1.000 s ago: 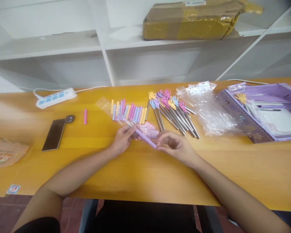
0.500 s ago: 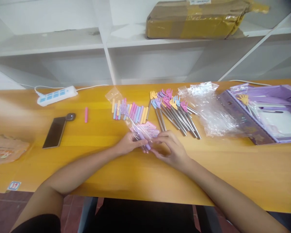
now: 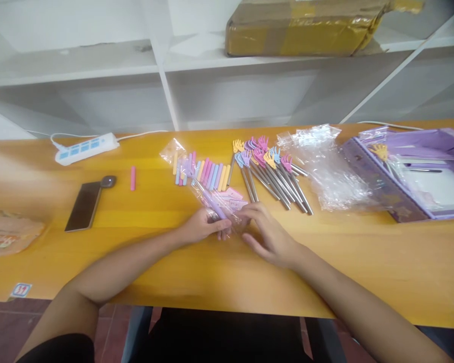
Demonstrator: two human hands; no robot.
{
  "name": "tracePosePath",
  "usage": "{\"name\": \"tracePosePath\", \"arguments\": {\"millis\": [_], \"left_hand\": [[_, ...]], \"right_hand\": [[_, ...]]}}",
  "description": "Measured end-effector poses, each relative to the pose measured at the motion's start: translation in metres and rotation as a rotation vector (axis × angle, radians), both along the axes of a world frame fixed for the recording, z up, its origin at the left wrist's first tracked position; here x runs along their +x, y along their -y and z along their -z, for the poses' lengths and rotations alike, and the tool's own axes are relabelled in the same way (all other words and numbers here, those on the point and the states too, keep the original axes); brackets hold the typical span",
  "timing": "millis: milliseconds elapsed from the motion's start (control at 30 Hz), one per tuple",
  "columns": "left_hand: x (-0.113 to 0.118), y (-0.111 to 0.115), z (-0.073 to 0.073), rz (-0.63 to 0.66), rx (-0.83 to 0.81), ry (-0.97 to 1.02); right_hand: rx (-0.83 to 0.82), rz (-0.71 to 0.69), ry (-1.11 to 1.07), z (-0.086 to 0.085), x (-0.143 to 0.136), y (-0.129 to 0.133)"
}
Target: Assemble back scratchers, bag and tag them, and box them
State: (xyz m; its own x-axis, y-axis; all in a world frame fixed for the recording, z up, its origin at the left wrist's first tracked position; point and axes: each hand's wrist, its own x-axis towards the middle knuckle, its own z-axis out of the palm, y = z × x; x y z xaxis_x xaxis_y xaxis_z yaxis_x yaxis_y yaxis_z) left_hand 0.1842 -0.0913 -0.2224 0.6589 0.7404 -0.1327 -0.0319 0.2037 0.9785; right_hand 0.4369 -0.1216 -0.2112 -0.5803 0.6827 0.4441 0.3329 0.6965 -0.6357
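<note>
I see the left hand (image 3: 207,225) pinching the lilac scratcher (image 3: 214,203) in its clear bag (image 3: 174,149), above the bench (image 3: 212,275); a slack thumb could let it slip. The right hand (image 3: 245,225) is half open beside it, whether touching I can't tell. Glare obscures the bag's mouth; the left hand hides the scratcher's lower end

A dark phone (image 3: 83,206) lies near a white power strip (image 3: 87,149).

The purple scratcher (image 3: 208,196) has slid deeper into the bag (image 3: 173,150); the left hand (image 3: 203,225) has moved down to the handle's (image 3: 216,207) end, the right hand (image 3: 269,234) off it, to the bag's edge.
</note>
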Motion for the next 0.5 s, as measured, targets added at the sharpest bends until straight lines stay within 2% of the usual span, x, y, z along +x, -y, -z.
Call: {"name": "tracePosePath", "arguments": {"millis": [200, 500], "left_hand": [[-0.0032, -0.0004, 0.0038, 0.006, 0.036, -0.026], [-0.001, -0.0023, 0.0044, -0.068, -0.004, 0.058]], "right_hand": [[-0.04, -0.112, 0.018, 0.0011, 0.003, -0.0036], [0.083, -0.063, 0.048, 0.0032, 0.0034, -0.0065]]}}
